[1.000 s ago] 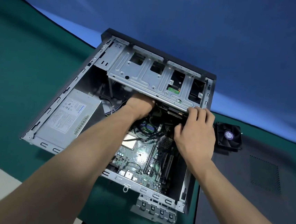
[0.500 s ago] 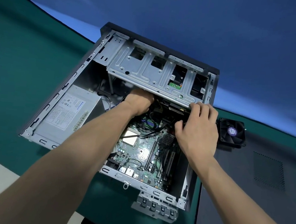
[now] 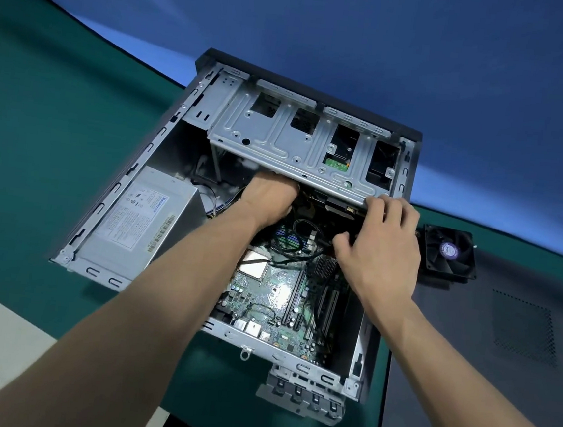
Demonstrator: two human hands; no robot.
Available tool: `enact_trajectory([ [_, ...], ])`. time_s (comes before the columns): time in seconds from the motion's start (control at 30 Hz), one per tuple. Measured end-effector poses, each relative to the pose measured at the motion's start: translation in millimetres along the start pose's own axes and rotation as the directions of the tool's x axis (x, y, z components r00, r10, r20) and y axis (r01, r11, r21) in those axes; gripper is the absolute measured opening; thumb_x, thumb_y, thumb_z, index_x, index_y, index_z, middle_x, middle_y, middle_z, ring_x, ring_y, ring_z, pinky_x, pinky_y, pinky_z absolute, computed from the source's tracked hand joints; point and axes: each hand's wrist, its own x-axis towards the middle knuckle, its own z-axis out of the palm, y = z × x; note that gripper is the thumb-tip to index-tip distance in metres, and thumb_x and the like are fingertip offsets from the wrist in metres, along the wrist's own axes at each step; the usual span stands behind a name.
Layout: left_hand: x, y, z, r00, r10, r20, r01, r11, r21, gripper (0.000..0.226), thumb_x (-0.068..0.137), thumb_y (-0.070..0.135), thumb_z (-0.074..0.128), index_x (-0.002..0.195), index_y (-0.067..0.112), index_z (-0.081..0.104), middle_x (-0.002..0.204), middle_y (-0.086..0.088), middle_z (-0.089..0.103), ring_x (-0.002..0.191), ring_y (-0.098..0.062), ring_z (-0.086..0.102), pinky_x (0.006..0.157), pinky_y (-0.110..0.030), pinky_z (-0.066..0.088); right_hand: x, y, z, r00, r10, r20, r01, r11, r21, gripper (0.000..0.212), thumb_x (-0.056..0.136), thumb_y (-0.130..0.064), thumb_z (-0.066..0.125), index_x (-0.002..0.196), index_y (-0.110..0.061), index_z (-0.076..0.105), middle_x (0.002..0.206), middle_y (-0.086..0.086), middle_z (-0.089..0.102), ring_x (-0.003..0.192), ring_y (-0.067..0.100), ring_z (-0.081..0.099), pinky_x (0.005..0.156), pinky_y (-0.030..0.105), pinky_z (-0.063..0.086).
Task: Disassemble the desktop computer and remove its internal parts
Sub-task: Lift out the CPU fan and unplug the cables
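The open desktop case (image 3: pixel 128 178) lies on its side on a green mat. A metal drive cage (image 3: pixel 280 141) spans its far end, and a hard drive's green board (image 3: pixel 336 163) shows through a cutout. My left hand (image 3: pixel 268 195) reaches under the cage's near edge, so its fingers are hidden. My right hand (image 3: pixel 383 244) has its fingers hooked over the cage's near right corner, thumb down among black cables beside a black drive (image 3: pixel 339 207). The motherboard (image 3: pixel 276 292) with the bare CPU (image 3: pixel 254 265) lies below both hands.
A grey power supply (image 3: pixel 142 220) sits in the case's left side. A loose black fan (image 3: pixel 448 253) rests on the removed dark side panel (image 3: pixel 481 370) to the right. A metal slot bracket (image 3: pixel 300 394) lies by the case's near edge. A blue backdrop stands behind.
Both hands stay at the drive cage's near edge. My left hand has pushed slightly further under it. The view has shifted a little.
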Motion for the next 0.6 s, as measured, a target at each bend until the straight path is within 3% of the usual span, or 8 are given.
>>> enact_trajectory([
  [0.07, -3.2, 4.8, -5.1, 0.999, -0.026, 0.047, 0.027, 0.999, -0.026, 0.019, 0.084, 0.005, 0.056, 0.102, 0.003, 0.061, 0.112, -0.016, 0.063, 0.098, -0.033, 0.06, 0.082, -0.036, 0.048, -0.5, -0.8, 0.2, 1.0, -0.005, -0.004, 0.005, 1.0, -0.001, 0.052, 0.083, -0.028, 0.054, 0.129, -0.006, 0.043, 0.138, 0.01, 0.041, 0.133, 0.028, 0.022, 0.09, 0.041, 0.045],
  [0.17, -13.2, 13.1, -6.3, 0.996, -0.081, 0.047, 0.086, 0.991, -0.101, 0.007, 0.085, 0.006, 0.055, 0.082, 0.011, 0.059, 0.094, -0.012, 0.067, 0.087, -0.031, 0.063, 0.066, -0.033, 0.042, -0.8, -0.5, -0.4, 1.0, -0.006, -0.008, 0.006, 1.0, -0.001, 0.051, 0.083, -0.027, 0.054, 0.128, -0.006, 0.043, 0.138, 0.01, 0.041, 0.133, 0.028, 0.022, 0.088, 0.041, 0.046],
  [0.37, -56.1, 9.6, -2.2, 0.97, -0.195, -0.145, 0.13, 0.92, -0.369, 0.025, 0.095, 0.028, 0.051, 0.114, 0.016, 0.063, 0.106, -0.002, 0.065, 0.095, -0.026, 0.062, 0.076, -0.034, 0.047, -1.5, 0.7, -1.2, 1.0, -0.025, -0.003, 0.025, 0.999, -0.033, 0.05, 0.084, -0.027, 0.052, 0.128, -0.006, 0.043, 0.135, 0.011, 0.041, 0.132, 0.029, 0.024, 0.097, 0.043, 0.036],
  [0.47, -72.2, 9.9, -20.8, 0.941, -0.298, -0.161, 0.17, 0.825, -0.538, 0.028, 0.092, 0.031, 0.056, 0.115, 0.018, 0.065, 0.107, -0.002, 0.069, 0.098, -0.025, 0.062, 0.083, -0.036, 0.049, -2.8, 1.8, -2.5, 0.999, -0.043, -0.026, 0.043, 0.999, -0.006, 0.049, 0.082, -0.026, 0.052, 0.127, -0.007, 0.046, 0.132, 0.011, 0.044, 0.13, 0.029, 0.028, 0.103, 0.043, 0.028],
  [0.6, -88.1, 12.6, -50.2, 0.889, -0.447, -0.097, 0.246, 0.646, -0.722, 0.021, 0.089, 0.028, 0.061, 0.106, 0.017, 0.069, 0.089, 0.0, 0.071, 0.078, -0.016, 0.062, 0.073, -0.028, 0.049, -7.9, 3.2, -7.1, 0.984, -0.1, -0.146, 0.12, 0.983, 0.139, 0.037, 0.08, -0.023, 0.053, 0.114, -0.01, 0.059, 0.122, 0.008, 0.053, 0.117, 0.026, 0.039, 0.097, 0.04, 0.029],
])
